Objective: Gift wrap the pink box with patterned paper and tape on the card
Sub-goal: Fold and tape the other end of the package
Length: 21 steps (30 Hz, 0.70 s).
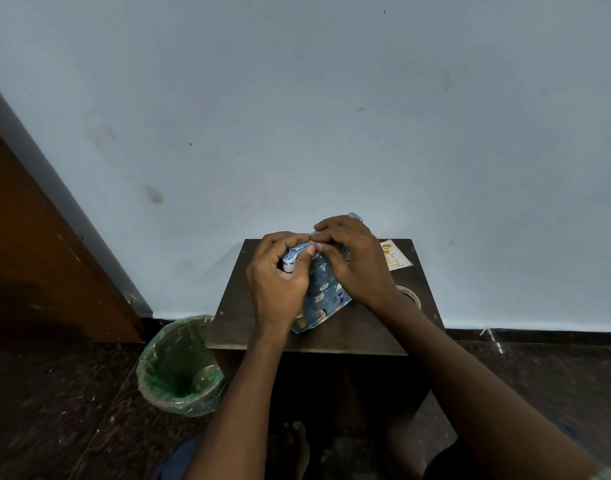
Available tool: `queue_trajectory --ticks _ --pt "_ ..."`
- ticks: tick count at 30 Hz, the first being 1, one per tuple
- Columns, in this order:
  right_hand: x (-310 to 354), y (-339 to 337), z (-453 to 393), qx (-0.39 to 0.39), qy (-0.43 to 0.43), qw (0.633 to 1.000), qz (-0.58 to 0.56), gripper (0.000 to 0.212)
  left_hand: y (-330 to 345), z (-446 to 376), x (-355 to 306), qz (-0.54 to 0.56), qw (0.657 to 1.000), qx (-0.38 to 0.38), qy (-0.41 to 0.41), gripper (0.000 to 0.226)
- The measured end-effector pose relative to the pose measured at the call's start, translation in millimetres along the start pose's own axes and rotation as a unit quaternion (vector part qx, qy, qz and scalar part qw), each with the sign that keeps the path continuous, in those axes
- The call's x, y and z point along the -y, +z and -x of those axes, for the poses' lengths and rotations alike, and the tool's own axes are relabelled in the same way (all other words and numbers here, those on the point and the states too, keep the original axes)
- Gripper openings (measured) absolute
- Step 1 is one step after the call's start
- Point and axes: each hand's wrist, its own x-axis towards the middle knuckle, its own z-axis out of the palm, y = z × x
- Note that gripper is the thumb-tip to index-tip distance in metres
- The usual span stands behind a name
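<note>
At frame centre your tabletop (335,332) carries the box (326,292), wrapped in blue patterned paper. Your left hand (278,278) and right hand (354,261) both pinch its upper fold. A green bin (179,365) stands lower left; the card (394,259) and tape (409,295) lie right.

A single wide-angle head camera looks forward and down, close above a small dark table (234,306) whose far edge meets the wall (297,98).
</note>
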Motion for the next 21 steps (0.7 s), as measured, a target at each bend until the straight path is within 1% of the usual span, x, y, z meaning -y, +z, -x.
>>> queue_trajectory --ticks 4,6,8,11,13,14,16,17,19,21 --pt "8.8 -0.1 -4.6 -0.005 0.023 1.0 -0.02 0.014 -1.1 -1.1 0.5 0.015 1.0 -0.014 -0.015 0.016" --pt "12.3 -0.6 -6.3 -0.012 0.037 0.999 -0.036 0.012 -2.8 -2.1 2.6 0.025 0.999 -0.007 -0.021 0.018" --pt "14.1 -1.0 -6.8 -0.012 0.049 0.998 -0.048 0.016 -4.3 -2.7 4.3 0.023 1.0 0.001 -0.019 0.021" --pt "11.9 -0.1 -2.5 -0.002 0.039 0.998 -0.048 0.023 -4.6 -2.3 6.6 0.003 1.0 -0.005 0.005 0.019" --pt "8.9 1.4 2.1 -0.001 0.023 0.999 -0.04 0.023 -5.7 -1.7 5.9 -0.029 0.999 -0.017 0.042 0.021" --pt "8.0 2.3 4.1 -0.002 0.019 0.999 -0.039 0.022 -6.2 -1.5 4.3 -0.058 0.996 -0.023 0.065 0.026" --pt "6.7 3.2 6.7 -0.006 0.014 0.999 -0.04 0.019 -5.0 -1.4 -1.0 -0.115 0.987 -0.02 0.109 0.047" --pt "6.2 3.3 7.1 -0.006 0.011 0.999 -0.039 0.018 -3.1 -1.4 -4.4 -0.121 0.985 -0.009 0.123 0.055" --pt "5.5 3.2 6.9 -0.004 0.006 0.999 -0.038 0.018 1.5 -0.9 -8.9 -0.104 0.986 0.02 0.13 0.061" --pt "5.5 3.2 7.0 -0.001 0.01 0.999 -0.037 0.019 5.1 -0.8 -7.8 -0.09 0.988 0.027 0.122 0.059"
